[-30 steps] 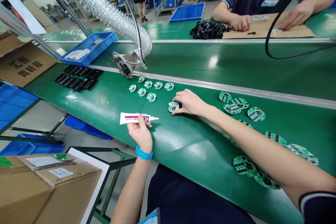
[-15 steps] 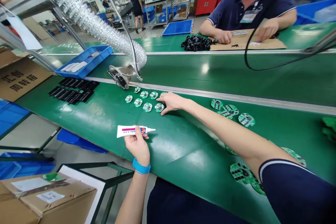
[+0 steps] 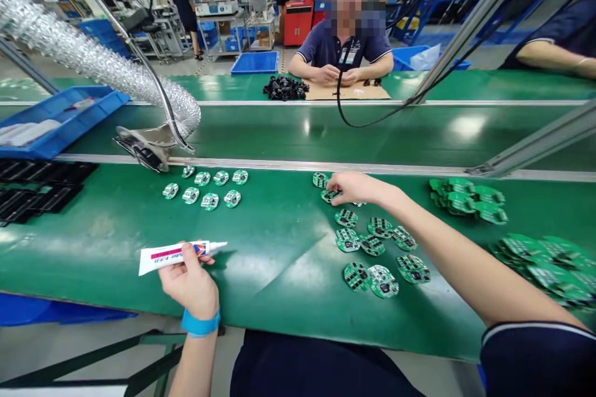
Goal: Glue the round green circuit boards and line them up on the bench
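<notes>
My left hand [image 3: 189,282] grips a white glue tube [image 3: 179,255] with its nozzle pointing right, just above the near edge of the green bench [image 3: 274,242]. My right hand [image 3: 354,188] reaches out to a scatter of round green circuit boards [image 3: 372,248], its fingertips resting on one board [image 3: 329,196] at the far end of that scatter. Whether it grips the board is unclear. Two neat rows of smaller round boards [image 3: 205,188] lie to the left, apart from both hands.
A silver flexible duct with a metal hood [image 3: 149,146] hangs over the bench's left. Black trays [image 3: 32,189] and a blue bin [image 3: 60,115] sit far left. More green boards are piled at right [image 3: 465,198]. A person works across the conveyor [image 3: 342,53].
My right hand left the small boards in the rows and moved right to the scatter of loose boards. The view swung right. My left hand still holds the tube.
</notes>
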### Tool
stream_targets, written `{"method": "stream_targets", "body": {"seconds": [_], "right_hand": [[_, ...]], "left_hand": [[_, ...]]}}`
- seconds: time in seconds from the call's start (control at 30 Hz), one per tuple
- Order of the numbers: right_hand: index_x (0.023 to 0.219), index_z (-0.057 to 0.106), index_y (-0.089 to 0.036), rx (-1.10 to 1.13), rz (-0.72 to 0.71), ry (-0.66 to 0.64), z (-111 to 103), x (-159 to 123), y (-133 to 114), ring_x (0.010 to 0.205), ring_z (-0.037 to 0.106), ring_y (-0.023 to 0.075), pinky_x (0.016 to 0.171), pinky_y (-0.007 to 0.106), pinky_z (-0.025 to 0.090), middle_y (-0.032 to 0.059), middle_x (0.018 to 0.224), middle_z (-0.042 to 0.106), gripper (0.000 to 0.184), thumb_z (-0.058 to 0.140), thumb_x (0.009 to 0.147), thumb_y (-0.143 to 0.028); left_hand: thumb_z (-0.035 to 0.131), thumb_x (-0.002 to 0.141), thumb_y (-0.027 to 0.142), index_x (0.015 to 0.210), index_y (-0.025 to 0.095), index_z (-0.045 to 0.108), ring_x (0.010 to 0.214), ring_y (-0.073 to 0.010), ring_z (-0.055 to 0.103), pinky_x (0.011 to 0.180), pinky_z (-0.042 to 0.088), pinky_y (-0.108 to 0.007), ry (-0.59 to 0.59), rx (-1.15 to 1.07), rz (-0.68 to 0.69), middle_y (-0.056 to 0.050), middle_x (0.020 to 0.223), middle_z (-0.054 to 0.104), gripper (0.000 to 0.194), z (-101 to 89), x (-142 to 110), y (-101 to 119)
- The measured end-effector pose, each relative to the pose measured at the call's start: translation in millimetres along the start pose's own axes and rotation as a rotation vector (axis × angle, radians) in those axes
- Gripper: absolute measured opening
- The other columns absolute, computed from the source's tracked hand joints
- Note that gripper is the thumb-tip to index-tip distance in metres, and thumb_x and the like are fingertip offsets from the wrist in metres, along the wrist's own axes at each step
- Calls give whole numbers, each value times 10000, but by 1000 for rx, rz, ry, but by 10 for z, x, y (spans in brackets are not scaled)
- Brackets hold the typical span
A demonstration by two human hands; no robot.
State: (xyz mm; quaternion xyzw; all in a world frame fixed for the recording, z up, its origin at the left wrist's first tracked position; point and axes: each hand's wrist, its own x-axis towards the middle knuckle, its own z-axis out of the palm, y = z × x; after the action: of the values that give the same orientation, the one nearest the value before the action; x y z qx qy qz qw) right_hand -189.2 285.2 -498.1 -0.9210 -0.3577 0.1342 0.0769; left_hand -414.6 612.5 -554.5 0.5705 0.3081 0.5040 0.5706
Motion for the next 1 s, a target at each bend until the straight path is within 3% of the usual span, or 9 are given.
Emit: {"method": "stream_targets", "body": {"seconds": [0.17, 0.4, 0.5, 0.6, 0.67, 0.73, 0.83, 1.0], "right_hand": [[1114, 704, -155, -37, -2, 72, 207, -243, -57, 919, 652, 277, 743, 345, 475, 119, 1070, 656, 354, 703, 832, -369], [1176, 696, -194, 251, -252, -2, 347, -329, -601, 1043, 626, 258, 890, 358, 488, 102, 1196, 620, 326, 636, 869, -287], [1286, 635, -215, 319, -336, -12, 431, -343, -842, 1142, 590, 263, 962, 370, 473, 96, 1287, 590, 444, 662, 850, -290], [1369, 554, -205, 239, -273, 82, 546, -371, -1037, 1147, 578, 320, 965, 454, 470, 125, 1289, 588, 694, 786, 764, -451], [1328, 564, -182, 135, -160, 205, 639, -407, -1149, 1092, 591, 351, 923, 493, 478, 148, 1213, 612, 760, 820, 712, -547], [1257, 586, -165, 55, -47, 313, 731, -451, -1250, 1022, 611, 360, 864, 493, 495, 157, 1110, 633, 717, 801, 721, -590], [1220, 582, -148, -4, 53, 368, 839, -500, -1367, 926, 639, 357, 786, 472, 510, 155, 1016, 649, 651, 751, 777, -593], [1240, 572, -116, -17, 37, 355, 950, -474, -1404, 987, 640, 366, 837, 482, 506, 177, 1052, 667, 541, 702, 857, -475]], "left_hand": [[725, 815, 424, 948, 160, 568, 452, -87, 555, 401, 491, -225, -5, 14, 9, 26, 748, 631, 335, -1, -1, -5], [686, 840, 466, 960, 164, 557, 459, -75, 550, 418, 484, -208, -22, 51, 11, 25, 745, 628, 350, -22, -21, -27], [696, 837, 464, 956, 160, 557, 458, -75, 551, 416, 480, -202, -23, 44, 6, 23, 740, 631, 355, -38, -25, -44], [698, 841, 462, 953, 155, 557, 461, -75, 557, 413, 476, -196, -21, 42, -2, 17, 741, 641, 356, -48, -30, -54], [702, 841, 463, 946, 154, 556, 460, -75, 559, 416, 479, -195, -15, 43, -12, 15, 740, 647, 357, -49, -34, -55], [706, 840, 467, 944, 155, 555, 458, -74, 557, 421, 482, -197, -10, 45, -22, 14, 739, 652, 361, -47, -37, -51], [707, 838, 473, 963, 156, 563, 461, -75, 555, 420, 478, -199, -21, 36, -28, 12, 747, 655, 370, -44, -44, -42], [707, 841, 472, 987, 159, 564, 461, -75, 553, 424, 478, -204, -52, 11, -32, 14, 754, 648, 374, -49, -53, -27]]}}
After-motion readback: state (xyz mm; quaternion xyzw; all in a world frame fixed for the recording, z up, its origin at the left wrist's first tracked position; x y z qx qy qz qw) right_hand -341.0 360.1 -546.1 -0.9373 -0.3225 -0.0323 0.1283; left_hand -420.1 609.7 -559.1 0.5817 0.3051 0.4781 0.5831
